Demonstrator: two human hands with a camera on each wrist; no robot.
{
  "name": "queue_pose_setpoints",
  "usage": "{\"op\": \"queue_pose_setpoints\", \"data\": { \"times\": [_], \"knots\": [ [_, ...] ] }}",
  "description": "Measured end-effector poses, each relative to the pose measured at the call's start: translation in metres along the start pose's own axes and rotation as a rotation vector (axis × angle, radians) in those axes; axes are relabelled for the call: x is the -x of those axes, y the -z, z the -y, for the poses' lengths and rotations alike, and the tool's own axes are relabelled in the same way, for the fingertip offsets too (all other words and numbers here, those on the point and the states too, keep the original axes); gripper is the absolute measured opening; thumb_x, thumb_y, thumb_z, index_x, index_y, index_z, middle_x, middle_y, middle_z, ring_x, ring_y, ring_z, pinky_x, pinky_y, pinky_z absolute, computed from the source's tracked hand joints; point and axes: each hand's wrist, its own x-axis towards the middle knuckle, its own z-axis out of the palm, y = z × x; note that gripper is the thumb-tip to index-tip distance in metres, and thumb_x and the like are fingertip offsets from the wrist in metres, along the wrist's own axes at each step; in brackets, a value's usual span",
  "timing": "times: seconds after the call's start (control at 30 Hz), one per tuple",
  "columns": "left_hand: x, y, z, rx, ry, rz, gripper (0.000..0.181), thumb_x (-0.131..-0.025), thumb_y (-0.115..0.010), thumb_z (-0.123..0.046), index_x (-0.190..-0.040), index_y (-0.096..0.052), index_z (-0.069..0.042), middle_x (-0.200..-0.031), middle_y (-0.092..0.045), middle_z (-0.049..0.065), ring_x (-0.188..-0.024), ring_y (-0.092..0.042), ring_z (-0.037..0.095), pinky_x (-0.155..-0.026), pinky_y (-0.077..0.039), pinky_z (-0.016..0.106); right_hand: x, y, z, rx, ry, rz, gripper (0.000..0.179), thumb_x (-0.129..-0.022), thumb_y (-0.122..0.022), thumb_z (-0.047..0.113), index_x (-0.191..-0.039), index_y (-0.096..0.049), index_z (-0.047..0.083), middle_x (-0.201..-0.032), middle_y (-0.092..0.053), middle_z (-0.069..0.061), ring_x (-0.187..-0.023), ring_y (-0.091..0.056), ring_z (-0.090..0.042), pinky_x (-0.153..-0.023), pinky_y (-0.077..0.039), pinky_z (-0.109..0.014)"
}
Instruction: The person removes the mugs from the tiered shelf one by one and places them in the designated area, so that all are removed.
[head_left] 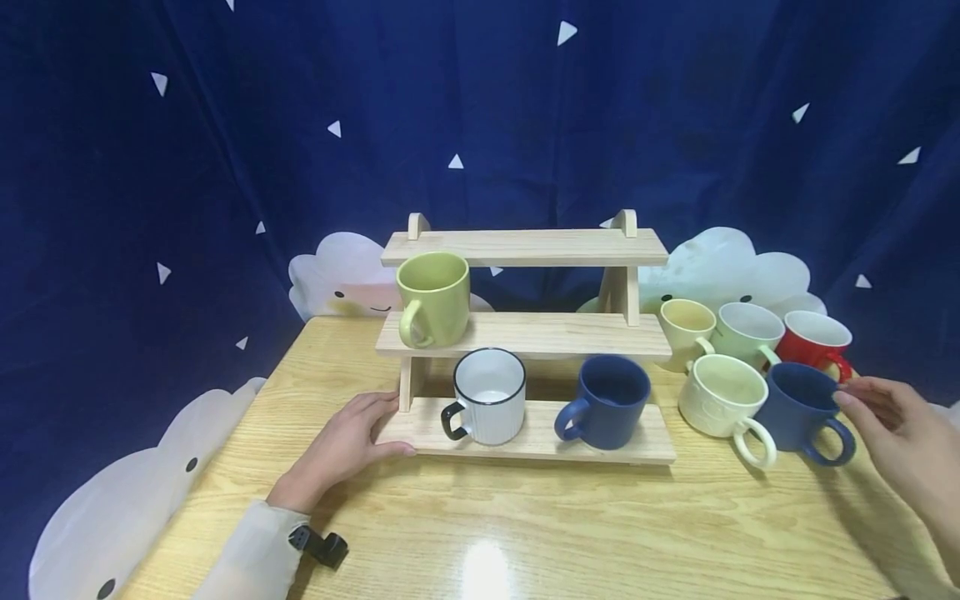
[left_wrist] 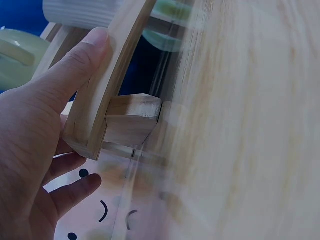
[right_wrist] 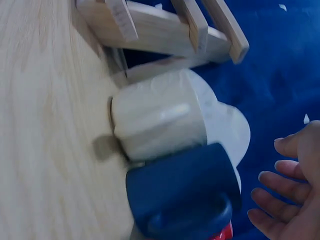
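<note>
My left hand (head_left: pixel 348 446) grips the left end of the lowest board of a three-tier wooden shelf (head_left: pixel 525 333). In the left wrist view its thumb lies along the board and the other fingers are beyond the end. A white mug with black rim (head_left: pixel 489 400) and a navy mug (head_left: pixel 611 404) stand on that board. A yellow-green mug (head_left: pixel 438 304) is on the middle tier. My right hand (head_left: pixel 892 417) is beside another navy mug (head_left: pixel 795 408) on the table; in the right wrist view its loosely bent fingers are apart from that mug (right_wrist: pixel 185 192).
Beside that navy mug sits a cream mug (head_left: pixel 720 400). Behind them stand a pale yellow mug (head_left: pixel 684 337), a pale green mug (head_left: pixel 742 337) and a red mug (head_left: pixel 806 350). A blue curtain (head_left: pixel 510 100) with white triangles hangs behind the wooden table (head_left: pixel 585 525).
</note>
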Motion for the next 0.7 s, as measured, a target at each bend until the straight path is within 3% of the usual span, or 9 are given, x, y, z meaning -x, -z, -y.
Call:
{"op": "queue_pose_setpoints", "data": {
  "times": [0.2,0.33,0.43,0.5,0.57,0.63,0.7],
  "knots": [
    [0.0,0.0,0.0,0.002,-0.002,0.002,0.085,-0.072,-0.071,-0.068,-0.129,-0.062,-0.005,-0.135,-0.057,0.008,-0.125,-0.051,0.03,-0.107,-0.041,0.047,-0.007,-0.005,0.03,-0.02,0.104,0.062,0.037,-0.099,-0.06,0.018,-0.125,-0.052,-0.006,-0.105,-0.057,0.007,-0.087,-0.037,0.028,-0.07,-0.034,0.006],
    [0.001,0.001,0.0,-0.002,-0.004,0.009,0.085,-0.073,-0.071,-0.068,-0.129,-0.062,-0.005,-0.135,-0.057,0.009,-0.126,-0.05,0.031,-0.108,-0.04,0.047,-0.009,-0.011,0.05,0.015,0.166,0.091,0.036,-0.097,-0.063,0.02,-0.124,-0.055,-0.002,-0.112,-0.061,-0.02,-0.088,-0.035,0.029,-0.069,-0.033,0.006],
    [0.0,0.001,0.0,-0.003,-0.006,0.007,0.085,-0.073,-0.072,-0.067,-0.129,-0.062,-0.005,-0.135,-0.057,0.009,-0.126,-0.05,0.03,-0.107,-0.041,0.047,-0.012,-0.016,0.063,0.012,0.217,0.123,0.036,-0.096,-0.065,0.02,-0.124,-0.056,-0.001,-0.114,-0.062,-0.025,-0.089,-0.037,0.027,-0.07,-0.034,0.006],
    [0.0,0.001,0.0,-0.005,-0.007,0.003,0.084,-0.073,-0.073,-0.066,-0.129,-0.062,-0.004,-0.134,-0.058,0.009,-0.125,-0.051,0.031,-0.107,-0.041,0.047,-0.014,-0.019,0.072,0.01,0.24,0.153,0.036,-0.096,-0.065,0.021,-0.124,-0.056,0.0,-0.114,-0.063,-0.025,-0.093,-0.05,0.016,-0.071,-0.034,0.005],
    [0.0,0.001,-0.001,-0.006,-0.009,0.001,0.084,-0.073,-0.073,-0.066,-0.128,-0.063,-0.004,-0.134,-0.058,0.009,-0.125,-0.051,0.031,-0.107,-0.041,0.048,-0.016,-0.022,0.082,0.012,0.249,0.186,0.037,-0.096,-0.065,0.023,-0.125,-0.057,0.001,-0.114,-0.064,-0.024,-0.096,-0.063,-0.006,-0.07,-0.035,0.002],
    [0.0,0.001,-0.001,-0.004,-0.006,0.002,0.084,-0.072,-0.073,-0.066,-0.128,-0.063,-0.005,-0.134,-0.058,0.009,-0.125,-0.051,0.031,-0.107,-0.041,0.048,-0.016,-0.026,0.092,0.017,0.255,0.221,0.039,-0.097,-0.064,0.026,-0.128,-0.056,0.003,-0.117,-0.063,-0.024,-0.099,-0.066,-0.031,-0.08,-0.049,-0.012],
    [0.0,0.001,-0.001,-0.001,-0.003,0.005,0.084,-0.072,-0.073,-0.066,-0.129,-0.063,-0.005,-0.135,-0.057,0.009,-0.125,-0.051,0.03,-0.107,-0.041,0.047,-0.016,-0.031,0.102,0.01,0.268,0.252,0.041,-0.097,-0.064,0.026,-0.129,-0.055,0.004,-0.12,-0.062,-0.024,-0.102,-0.061,-0.049,-0.086,-0.055,-0.036]
  ]
}}
